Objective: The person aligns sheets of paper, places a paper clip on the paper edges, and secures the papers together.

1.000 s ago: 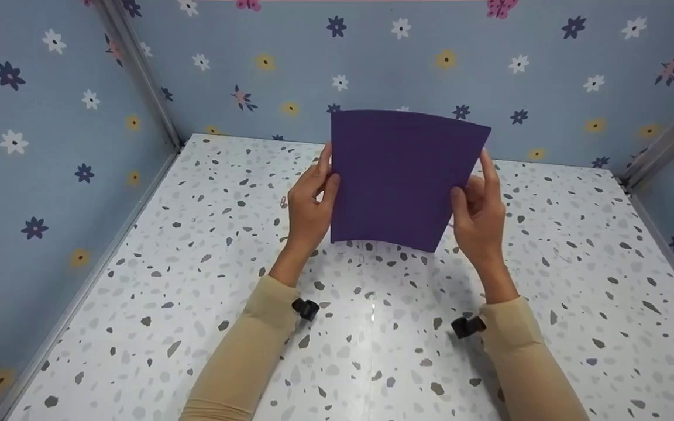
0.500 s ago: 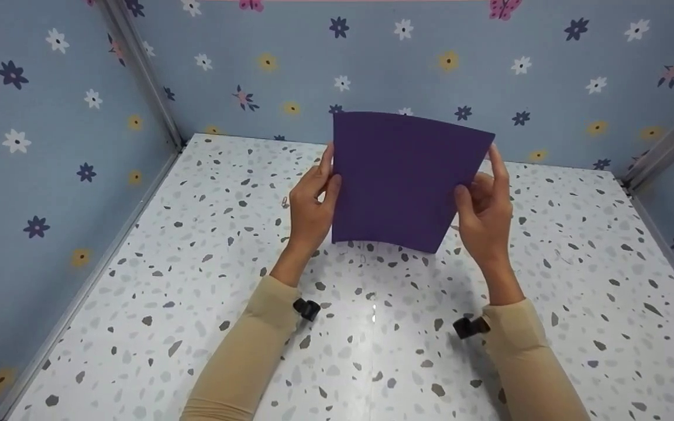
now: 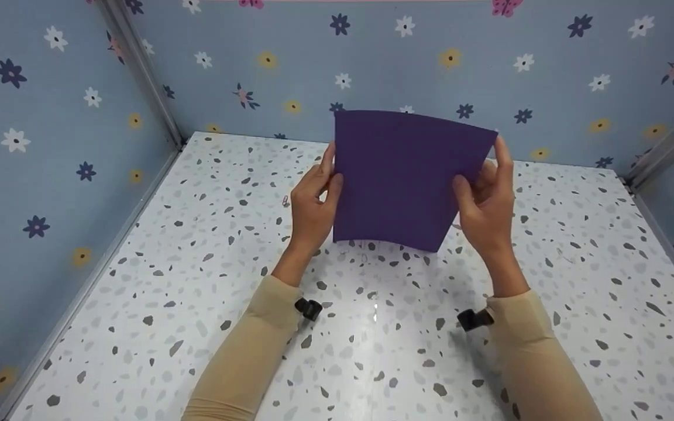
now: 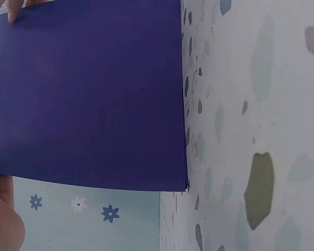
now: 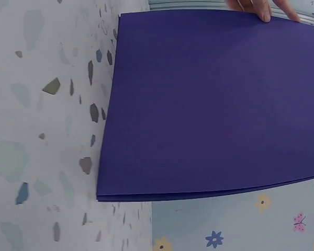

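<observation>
Purple paper (image 3: 404, 175), slightly bowed, is held up between both hands over the speckled tabletop. At its lower edge in the right wrist view, the purple paper (image 5: 209, 104) shows at least two layers. My left hand (image 3: 312, 204) grips the left edge, thumb in front and fingers behind. On the opposite edge, my right hand (image 3: 489, 204) pinches with its thumb on the front face and a finger extended up by the top right corner. The left wrist view shows the purple paper (image 4: 89, 99) with its bottom edge close to the table; whether they touch cannot be told.
A small paper-clip-shaped item (image 3: 285, 200) lies on the table (image 3: 226, 327) to the left of my left hand. Blue flower-patterned panels (image 3: 290, 35) enclose the back and sides, with metal rails (image 3: 144, 76) at the corners. A black wrist camera (image 3: 309, 309) sits on the left sleeve.
My right hand has shifted slightly right, and its thumb now sits a little higher on the paper. The paper's top right corner has moved slightly right. My left hand keeps its grip.
</observation>
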Action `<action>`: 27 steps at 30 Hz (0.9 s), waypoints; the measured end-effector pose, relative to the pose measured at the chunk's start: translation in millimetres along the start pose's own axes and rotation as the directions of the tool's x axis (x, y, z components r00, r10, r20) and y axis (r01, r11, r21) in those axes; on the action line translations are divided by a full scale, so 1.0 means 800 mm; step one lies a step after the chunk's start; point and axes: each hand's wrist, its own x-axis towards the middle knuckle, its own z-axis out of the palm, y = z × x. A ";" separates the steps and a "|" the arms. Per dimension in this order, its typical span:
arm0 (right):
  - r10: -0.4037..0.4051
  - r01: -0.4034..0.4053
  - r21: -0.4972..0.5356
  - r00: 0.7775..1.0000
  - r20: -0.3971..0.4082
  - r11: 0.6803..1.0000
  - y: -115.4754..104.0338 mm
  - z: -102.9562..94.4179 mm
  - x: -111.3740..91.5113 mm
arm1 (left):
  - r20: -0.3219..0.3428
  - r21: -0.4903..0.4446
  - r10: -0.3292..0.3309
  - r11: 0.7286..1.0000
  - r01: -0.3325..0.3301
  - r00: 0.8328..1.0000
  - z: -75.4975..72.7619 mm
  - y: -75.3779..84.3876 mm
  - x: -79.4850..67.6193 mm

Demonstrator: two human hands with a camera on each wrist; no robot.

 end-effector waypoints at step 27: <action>-0.138 0.159 -0.269 0.986 0.096 0.950 -0.042 -0.015 0.062 | 0.000 0.011 0.007 1.000 -0.007 1.000 0.002 0.001 0.001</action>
